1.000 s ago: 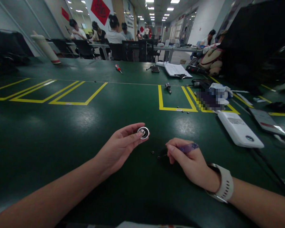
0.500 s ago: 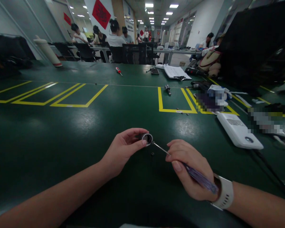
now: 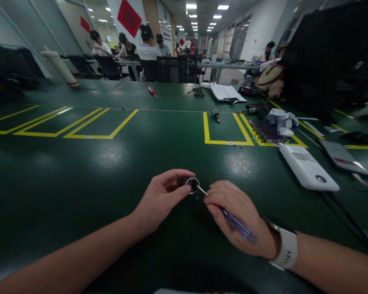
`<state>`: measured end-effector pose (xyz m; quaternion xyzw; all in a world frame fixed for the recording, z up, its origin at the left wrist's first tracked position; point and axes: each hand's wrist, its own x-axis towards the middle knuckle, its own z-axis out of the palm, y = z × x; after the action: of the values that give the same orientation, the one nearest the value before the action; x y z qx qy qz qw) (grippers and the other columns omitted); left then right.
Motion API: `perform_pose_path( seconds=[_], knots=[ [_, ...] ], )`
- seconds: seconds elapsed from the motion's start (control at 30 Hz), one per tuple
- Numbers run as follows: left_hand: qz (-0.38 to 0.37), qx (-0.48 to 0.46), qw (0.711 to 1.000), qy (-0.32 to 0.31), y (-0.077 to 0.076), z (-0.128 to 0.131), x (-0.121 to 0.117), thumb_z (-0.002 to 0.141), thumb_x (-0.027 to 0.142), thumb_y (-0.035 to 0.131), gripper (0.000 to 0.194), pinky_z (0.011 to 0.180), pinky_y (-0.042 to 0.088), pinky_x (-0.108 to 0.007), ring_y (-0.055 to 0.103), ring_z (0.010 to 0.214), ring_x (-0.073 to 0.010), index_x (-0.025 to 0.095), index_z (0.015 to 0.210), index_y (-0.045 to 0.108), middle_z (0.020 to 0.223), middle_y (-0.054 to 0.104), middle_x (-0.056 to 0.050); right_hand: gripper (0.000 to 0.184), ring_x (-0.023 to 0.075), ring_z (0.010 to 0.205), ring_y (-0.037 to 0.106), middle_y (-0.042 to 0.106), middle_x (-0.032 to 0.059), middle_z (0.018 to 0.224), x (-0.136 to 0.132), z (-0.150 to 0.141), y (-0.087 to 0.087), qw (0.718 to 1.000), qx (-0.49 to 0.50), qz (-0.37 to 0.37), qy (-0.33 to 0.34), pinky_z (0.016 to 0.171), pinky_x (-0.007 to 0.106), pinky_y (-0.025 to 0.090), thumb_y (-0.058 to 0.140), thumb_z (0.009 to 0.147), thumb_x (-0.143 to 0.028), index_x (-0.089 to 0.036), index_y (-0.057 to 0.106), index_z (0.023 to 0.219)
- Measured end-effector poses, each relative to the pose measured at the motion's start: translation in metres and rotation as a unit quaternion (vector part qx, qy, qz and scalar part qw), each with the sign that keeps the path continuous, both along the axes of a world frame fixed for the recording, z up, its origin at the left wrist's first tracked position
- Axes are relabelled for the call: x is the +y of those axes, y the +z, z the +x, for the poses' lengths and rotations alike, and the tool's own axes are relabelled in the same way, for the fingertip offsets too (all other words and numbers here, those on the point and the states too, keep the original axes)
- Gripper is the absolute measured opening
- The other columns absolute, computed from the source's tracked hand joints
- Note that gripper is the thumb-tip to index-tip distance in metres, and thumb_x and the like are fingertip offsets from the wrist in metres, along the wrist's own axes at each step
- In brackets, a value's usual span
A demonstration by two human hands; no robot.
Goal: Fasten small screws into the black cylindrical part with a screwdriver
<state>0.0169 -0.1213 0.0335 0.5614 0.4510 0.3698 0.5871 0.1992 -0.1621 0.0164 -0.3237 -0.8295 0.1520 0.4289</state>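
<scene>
My left hand is closed round a small round metal part with a silver rim, held just above the green table. My right hand grips a small screwdriver with a translucent purple handle. Its thin metal shaft points up and left, and the tip sits inside the open face of the round part. A tiny dark screw lies on the table just below the part. A white watch is on my right wrist.
A white flat device and a dark tablet lie to the right. Yellow tape boxes mark the table; one holds a small metal piece. Further back lie a red screwdriver, papers and a white bottle. People sit at far tables.
My right hand swung the screwdriver round from lying along the table and brought its tip into the round part. My left hand lowered the part slightly toward me.
</scene>
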Motion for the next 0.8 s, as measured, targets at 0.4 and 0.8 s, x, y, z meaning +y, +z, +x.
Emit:
perform_pose_path(
  seconds=[0.4,0.8],
  knots=[
    [0.000,0.027,0.999,0.043,-0.001,0.003,-0.001,0.067,0.014,0.064,0.019,0.068,0.050,-0.025,0.063,0.073,-0.0150,0.017,0.086,0.070,0.080,0.070,-0.003,0.018,0.0177,0.082,0.058,0.063,0.0058,0.085,-0.002,-0.004,-0.002,0.999,-0.029,0.041,0.007,0.082,0.038,0.046,0.050,0.080,-0.009,-0.017,0.054,0.095],
    [-0.049,-0.056,0.995,0.065,-0.001,-0.004,0.009,0.065,0.012,0.068,0.035,0.084,0.047,-0.031,0.060,0.094,-0.0177,0.018,0.099,0.060,0.109,0.063,-0.007,0.023,0.0153,0.064,0.058,0.058,-0.0003,0.060,0.015,0.005,-0.008,0.901,0.292,-0.315,-0.055,0.076,0.035,0.047,0.047,0.086,-0.031,-0.018,0.058,0.069]
  ],
)
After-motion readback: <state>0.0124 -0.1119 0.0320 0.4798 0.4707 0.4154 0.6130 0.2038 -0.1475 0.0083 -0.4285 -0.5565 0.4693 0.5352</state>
